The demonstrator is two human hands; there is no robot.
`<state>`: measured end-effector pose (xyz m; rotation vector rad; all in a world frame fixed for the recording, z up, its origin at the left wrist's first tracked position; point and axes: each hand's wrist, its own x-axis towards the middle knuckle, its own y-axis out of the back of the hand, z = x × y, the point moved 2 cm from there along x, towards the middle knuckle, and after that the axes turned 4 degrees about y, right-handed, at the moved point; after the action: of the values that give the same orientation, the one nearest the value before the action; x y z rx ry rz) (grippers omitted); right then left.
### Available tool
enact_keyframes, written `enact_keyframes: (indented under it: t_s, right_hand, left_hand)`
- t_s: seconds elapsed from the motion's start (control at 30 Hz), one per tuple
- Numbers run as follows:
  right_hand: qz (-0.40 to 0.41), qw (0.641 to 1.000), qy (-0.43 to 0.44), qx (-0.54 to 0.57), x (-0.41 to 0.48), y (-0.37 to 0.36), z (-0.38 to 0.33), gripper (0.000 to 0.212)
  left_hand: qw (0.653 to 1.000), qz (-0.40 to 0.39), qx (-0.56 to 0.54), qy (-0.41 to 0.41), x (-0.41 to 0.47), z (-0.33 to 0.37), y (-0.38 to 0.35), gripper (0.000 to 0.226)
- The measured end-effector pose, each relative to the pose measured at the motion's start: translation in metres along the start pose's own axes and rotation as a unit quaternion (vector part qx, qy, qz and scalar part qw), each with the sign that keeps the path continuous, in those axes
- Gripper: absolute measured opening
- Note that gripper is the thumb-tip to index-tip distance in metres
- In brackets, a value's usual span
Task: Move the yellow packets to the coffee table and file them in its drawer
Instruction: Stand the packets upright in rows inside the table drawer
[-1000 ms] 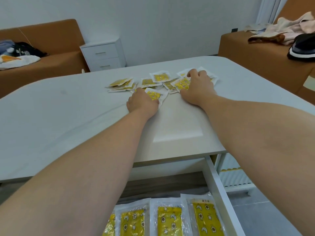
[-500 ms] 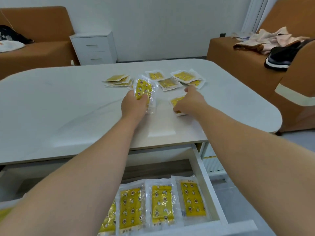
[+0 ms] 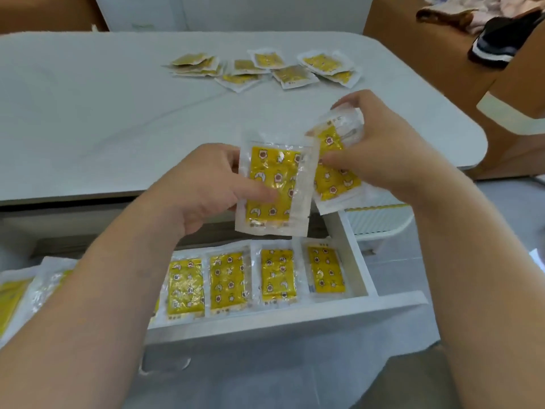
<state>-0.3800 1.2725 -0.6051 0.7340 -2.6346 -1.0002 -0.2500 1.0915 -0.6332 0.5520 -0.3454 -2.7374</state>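
Note:
My left hand (image 3: 206, 184) pinches a yellow packet (image 3: 272, 184) upright above the open drawer (image 3: 295, 317) of the white coffee table (image 3: 88, 119). Beside it, my right hand (image 3: 383, 149) grips a second yellow packet (image 3: 336, 169), tilted and partly behind the first. Several yellow packets lie side by side in the drawer (image 3: 277, 276). More loose packets (image 3: 265, 69) lie scattered on the far part of the tabletop.
A brown sofa (image 3: 442, 54) with clothes and a dark cap (image 3: 498, 39) stands at the right. A white cabinet (image 3: 236, 13) stands against the far wall. A low white stool (image 3: 380, 219) sits to the right of the drawer.
Both hands drew back from the pile on the tabletop toward me, each with a packet, and now hold them over the open drawer. The camera tilted down.

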Motion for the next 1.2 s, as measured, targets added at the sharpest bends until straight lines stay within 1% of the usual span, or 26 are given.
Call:
enact_keyframes:
  t_s: [0.1,0.13,0.2,0.27,0.3,0.37,0.47,0.5,0.57,0.63,0.7,0.77,0.9,1.0,1.03,1.13,1.17,1.2]
  right_hand:
    - [-0.074,0.997,-0.02,-0.005,-0.002,-0.004,0.007,0.058]
    - [-0.101,0.994,-0.026,-0.028,-0.001,-0.007,0.01,0.058]
    - [-0.158,0.983,-0.028,-0.087,-0.003,-0.016,0.013,0.063]
    - [-0.21,0.971,-0.026,-0.111,-0.004,-0.026,0.017,0.068]
    - [-0.233,0.965,-0.023,-0.117,-0.005,-0.032,0.018,0.069]
    - [-0.257,0.96,-0.016,-0.113,-0.006,-0.04,0.02,0.064]
    - [-0.249,0.966,-0.026,-0.061,-0.002,-0.044,0.023,0.043]
    - [-0.258,0.963,-0.02,-0.075,-0.001,-0.045,0.024,0.036]
    - [-0.295,0.943,-0.001,-0.152,-0.002,-0.048,0.029,0.028]
    - [-0.321,0.924,0.008,-0.208,-0.004,-0.053,0.032,0.027]
    - [-0.331,0.916,0.007,-0.225,-0.003,-0.06,0.034,0.027]
    - [-0.339,0.911,-0.001,-0.235,-0.001,-0.069,0.034,0.029]
    - [-0.36,0.88,-0.029,-0.308,0.002,-0.086,0.038,0.026]
    - [-0.346,0.846,-0.029,-0.405,0.005,-0.095,0.042,0.031]
    - [-0.338,0.837,-0.029,-0.43,0.005,-0.097,0.043,0.03]
    - [-0.341,0.802,-0.049,-0.488,0.007,-0.099,0.045,0.038]
    - [-0.343,0.794,-0.048,-0.499,0.008,-0.099,0.045,0.035]
    - [-0.337,0.796,-0.041,-0.502,0.01,-0.098,0.045,0.03]
  left_hand:
    - [0.995,0.016,0.098,-0.01,-0.007,-0.004,0.007,0.037]
    - [0.99,0.008,0.139,0.003,-0.008,-0.01,0.008,0.043]
    - [0.981,-0.019,0.189,0.038,-0.01,-0.028,0.007,0.064]
    - [0.97,-0.041,0.232,0.06,-0.009,-0.042,0.003,0.084]
    - [0.966,-0.05,0.246,0.064,-0.008,-0.046,0.001,0.087]
    - [0.964,-0.067,0.25,0.063,-0.003,-0.051,-0.005,0.077]
    - [0.962,-0.07,0.254,0.068,0.006,-0.057,-0.011,0.061]
    - [0.961,-0.064,0.261,0.067,0.009,-0.06,-0.012,0.058]
    - [0.957,-0.053,0.279,0.064,0.013,-0.063,-0.012,0.056]
    - [0.956,-0.047,0.284,0.061,0.019,-0.066,-0.01,0.053]
    - [0.961,-0.04,0.265,0.063,0.024,-0.068,-0.009,0.052]
    - [0.964,-0.04,0.252,0.069,0.028,-0.07,-0.011,0.052]
    - [0.967,-0.056,0.235,0.083,0.032,-0.071,-0.016,0.054]
    - [0.971,-0.063,0.212,0.088,0.034,-0.071,-0.017,0.054]
    - [0.973,-0.069,0.198,0.092,0.034,-0.072,-0.018,0.054]
    - [0.978,-0.09,0.158,0.098,0.035,-0.073,-0.023,0.056]
    - [0.979,-0.095,0.155,0.094,0.035,-0.073,-0.025,0.057]
    - [0.979,-0.097,0.156,0.089,0.035,-0.073,-0.027,0.057]
